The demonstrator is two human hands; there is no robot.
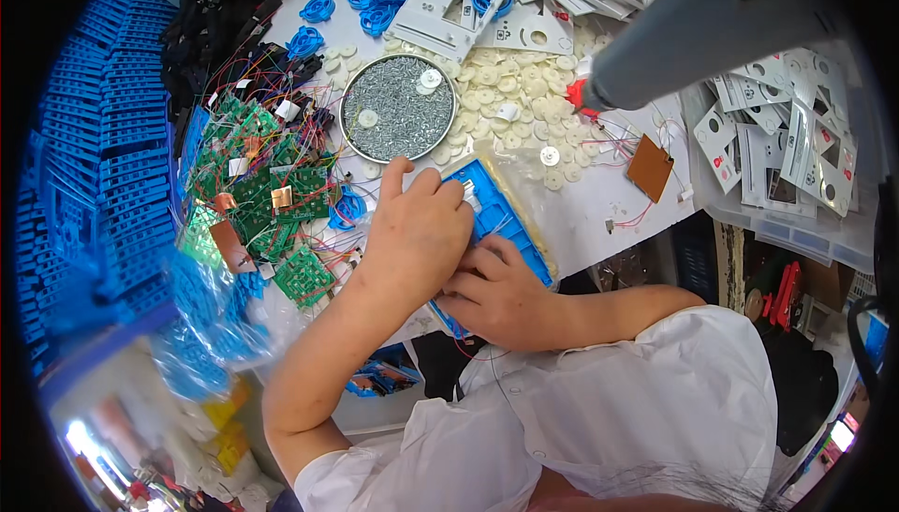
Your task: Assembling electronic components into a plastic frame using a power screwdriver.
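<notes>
A blue plastic housing point(498, 216) with ribs and compartments lies tilted on the table in front of me, with thin wires running into it. My right hand point(501, 297) is curled over its near part, fingers bent and gripping it. Over the housing's upper left side is my left hand point(417, 236), one finger raised near the bowl's rim and the others bent down. Those fingertips are hidden, so what they pinch does not show. Just beyond stands a round metal bowl point(343, 119) full of small screws, with a few white discs on top.
Green circuit boards point(304, 276) with tangled wires lie at left, beside stacked blue plastic parts point(131, 147). Cream discs point(515, 81) spread behind the housing. A grey tool arm with a red tip point(646, 53) hangs at upper right, near a bin of white panels point(796, 138).
</notes>
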